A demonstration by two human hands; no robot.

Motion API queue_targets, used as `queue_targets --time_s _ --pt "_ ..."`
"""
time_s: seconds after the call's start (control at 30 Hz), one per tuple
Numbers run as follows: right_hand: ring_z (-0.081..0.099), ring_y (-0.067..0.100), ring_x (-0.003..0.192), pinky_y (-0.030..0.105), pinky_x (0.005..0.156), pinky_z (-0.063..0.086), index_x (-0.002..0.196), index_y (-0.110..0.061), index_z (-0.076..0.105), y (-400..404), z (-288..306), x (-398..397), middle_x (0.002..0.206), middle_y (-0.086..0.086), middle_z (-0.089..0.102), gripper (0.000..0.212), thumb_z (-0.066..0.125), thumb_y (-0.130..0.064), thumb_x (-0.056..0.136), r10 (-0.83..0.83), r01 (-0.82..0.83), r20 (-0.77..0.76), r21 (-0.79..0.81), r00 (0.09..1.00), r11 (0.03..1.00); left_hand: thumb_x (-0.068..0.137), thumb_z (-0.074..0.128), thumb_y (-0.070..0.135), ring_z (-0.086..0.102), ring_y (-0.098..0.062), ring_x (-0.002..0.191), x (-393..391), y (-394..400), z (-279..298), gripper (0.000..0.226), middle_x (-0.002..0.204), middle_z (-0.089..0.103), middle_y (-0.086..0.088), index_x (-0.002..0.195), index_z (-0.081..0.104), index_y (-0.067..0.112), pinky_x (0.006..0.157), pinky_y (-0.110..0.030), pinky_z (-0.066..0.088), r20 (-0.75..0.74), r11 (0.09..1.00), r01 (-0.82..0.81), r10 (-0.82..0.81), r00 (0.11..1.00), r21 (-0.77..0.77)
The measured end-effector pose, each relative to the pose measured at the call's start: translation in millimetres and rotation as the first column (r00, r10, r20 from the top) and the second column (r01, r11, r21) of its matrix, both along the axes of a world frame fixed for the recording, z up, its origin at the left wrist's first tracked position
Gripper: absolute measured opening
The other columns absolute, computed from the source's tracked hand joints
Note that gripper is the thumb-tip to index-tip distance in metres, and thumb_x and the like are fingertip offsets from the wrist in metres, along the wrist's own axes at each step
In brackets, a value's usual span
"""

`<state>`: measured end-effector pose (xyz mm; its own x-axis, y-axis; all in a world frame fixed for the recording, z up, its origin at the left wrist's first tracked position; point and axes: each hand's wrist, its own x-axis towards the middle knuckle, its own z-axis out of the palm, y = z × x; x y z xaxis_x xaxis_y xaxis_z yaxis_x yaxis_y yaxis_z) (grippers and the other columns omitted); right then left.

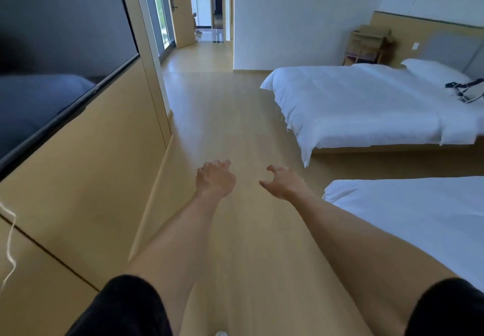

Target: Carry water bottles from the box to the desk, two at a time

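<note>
I see both of my arms reaching out in front of me over the wood floor [230, 115]. My left hand [215, 178] is in the middle of the frame, with its fingers loosely bent and nothing in them. My right hand [281, 181] is just beside it, apart from it, with the thumb and fingers spread and bent a little. It holds nothing too. I cannot see any water bottles, the box or the table from here. At the right of the frame are two beds with white covers, the far bed [366, 99] and the near bed [419, 217]. A dark bag [467, 92] lies on the far bed. A big dark screen [57, 55] hangs at the upper left. A doorway [209, 5] is at the top middle
</note>
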<state>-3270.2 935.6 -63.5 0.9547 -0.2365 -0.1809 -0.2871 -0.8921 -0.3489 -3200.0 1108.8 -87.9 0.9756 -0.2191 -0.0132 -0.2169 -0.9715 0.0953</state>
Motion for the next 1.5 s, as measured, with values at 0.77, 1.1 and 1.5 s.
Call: queue_targets --time_s 0.77,1.1,1.5 --pt "0.043 0.025 0.139 0.041 0.111 0.04 0.153 -0.027 0.035 -87.4 -17.8 349.1 0.156 0.004 0.039 0.065 0.054 -0.052 0.096 -0.026 0.024 -0.061 -0.029 0.998 0.999 0.104 0.038 0.037 0.046 -0.03 0.135 349.5 -83.6 4.3 0.045 0.146 0.049 -0.008 0.145 0.046 0.023 0.11 -0.04 0.033 -0.121 0.999 0.035 -0.039 0.992 -0.031" --pt "0.025 0.023 0.15 0.043 0.12 0.027 0.158 -0.026 0.024 -181.2 -1.5 568.0 0.163 0.005 0.029 0.067 0.039 -0.057 0.101 0.121 -0.128 -0.052 -0.156 0.991 0.979 0.103 0.034 0.045 0.03 -0.024 0.147 543.4 -176.2 29.0 0.051 0.159 0.035 -0.001 0.151 0.039 0.028 0.119 -0.042 0.02 -0.106 0.998 0.032 -0.038 0.994 -0.058" --pt "0.021 0.025 0.151 0.046 0.12 0.023 0.159 -0.031 0.019 -223.7 0.5 776.7 0.165 0.004 0.025 0.071 0.038 -0.063 0.098 0.137 -0.141 -0.033 -0.187 0.99 0.972 0.104 0.034 0.044 0.024 -0.023 0.15 742.6 -232.6 28.8 0.053 0.162 0.031 -0.001 0.154 0.034 0.028 0.123 -0.046 0.013 -0.114 0.995 0.04 -0.051 0.992 -0.097"
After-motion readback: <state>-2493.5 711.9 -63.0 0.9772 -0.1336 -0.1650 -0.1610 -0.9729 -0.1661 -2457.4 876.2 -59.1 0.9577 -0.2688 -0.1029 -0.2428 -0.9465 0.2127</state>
